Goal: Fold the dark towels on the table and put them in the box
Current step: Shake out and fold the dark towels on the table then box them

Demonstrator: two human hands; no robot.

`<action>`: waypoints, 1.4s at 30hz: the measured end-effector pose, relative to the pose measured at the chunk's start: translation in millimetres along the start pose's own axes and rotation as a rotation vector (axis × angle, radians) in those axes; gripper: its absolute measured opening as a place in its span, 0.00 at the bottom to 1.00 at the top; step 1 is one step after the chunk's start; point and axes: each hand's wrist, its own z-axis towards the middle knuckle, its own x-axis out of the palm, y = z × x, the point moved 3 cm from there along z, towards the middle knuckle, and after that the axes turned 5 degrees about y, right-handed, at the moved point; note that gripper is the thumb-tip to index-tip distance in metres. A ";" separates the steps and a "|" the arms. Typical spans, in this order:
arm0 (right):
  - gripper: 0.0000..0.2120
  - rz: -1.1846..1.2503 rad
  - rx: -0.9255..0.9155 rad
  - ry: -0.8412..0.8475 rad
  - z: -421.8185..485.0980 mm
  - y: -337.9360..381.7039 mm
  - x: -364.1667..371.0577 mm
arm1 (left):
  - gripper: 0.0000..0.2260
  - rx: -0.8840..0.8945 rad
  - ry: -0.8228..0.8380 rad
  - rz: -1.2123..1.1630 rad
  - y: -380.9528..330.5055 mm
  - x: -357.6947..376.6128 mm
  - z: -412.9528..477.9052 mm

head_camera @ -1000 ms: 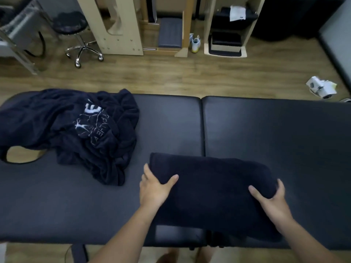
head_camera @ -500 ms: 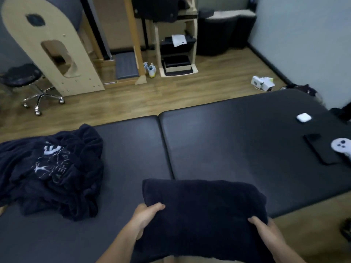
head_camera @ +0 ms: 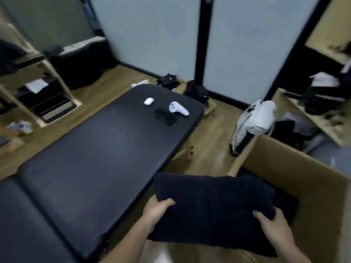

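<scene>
A folded dark towel hangs in the air off the right edge of the black padded table. My left hand grips its left end, thumb on top. My right hand grips its right end. The towel's right part is over the open cardboard box, which stands on the floor at the lower right. Something dark, another towel by its look, lies inside the box under the held one. The unfolded towels are out of view.
A black phone, a white controller and a small white case lie at the table's far end. A white bag stands on the wooden floor behind the box. Wooden shelves with dark things stand at the right and left.
I have lifted the folded towel off the table and carried it right, over the box. The view has swung right; the unfolded towel pile has left the frame.
</scene>
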 end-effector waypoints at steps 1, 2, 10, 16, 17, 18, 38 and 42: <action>0.32 0.047 0.025 -0.018 4.9 -14.3 -22.0 | 0.16 0.009 0.047 0.050 -10.7 25.5 2.5; 0.31 0.084 0.041 -0.047 5.6 -28.0 -43.4 | 0.17 0.013 0.093 0.099 -19.6 50.6 5.2; 0.26 0.296 0.112 -0.215 18.1 -135.4 -136.8 | 0.12 0.082 0.328 0.399 -46.6 207.5 24.1; 0.26 0.351 0.073 -0.303 41.0 -148.4 -160.8 | 0.18 0.177 0.416 0.509 -73.1 299.6 59.9; 0.28 0.360 0.057 -0.313 49.6 -142.5 -165.0 | 0.19 0.186 0.416 0.532 -78.8 313.1 71.9; 0.30 0.371 0.042 -0.325 58.3 -134.8 -169.2 | 0.20 0.193 0.410 0.557 -86.2 325.3 83.9; 0.28 -0.003 -0.050 -0.260 215.3 -28.0 -222.7 | 0.35 0.545 0.317 1.559 -189.3 438.0 267.4; 0.28 -0.044 -0.148 -0.228 206.1 -5.2 -228.7 | 0.36 0.617 0.374 1.571 -190.8 443.5 244.1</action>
